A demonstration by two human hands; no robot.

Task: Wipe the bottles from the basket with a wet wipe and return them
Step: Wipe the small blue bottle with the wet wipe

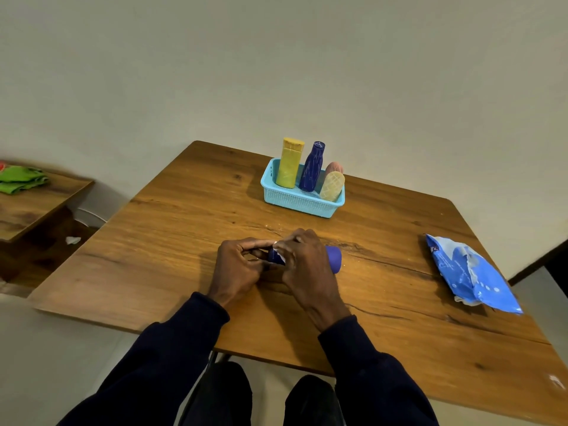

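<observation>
A blue bottle (334, 259) lies sideways in both hands just above the middle of the wooden table (172, 229). My left hand (238, 267) grips its narrow end. My right hand (302, 262) is curled round its body and presses a white wet wipe (279, 253) against it; most of the wipe is hidden under the fingers. Behind them stands a light blue basket (299, 202) holding a yellow bottle (289, 162), a dark blue bottle (312, 167), a cream bottle (332, 186) and a pink one (335, 167) behind it.
A blue wet-wipe pack (470, 273) lies near the table's right edge. A lower wooden side table (33, 204) at the left carries a green cloth (21, 179). A scrap of white tissue (73, 240) lies on the floor beside it. My knees show below the front edge.
</observation>
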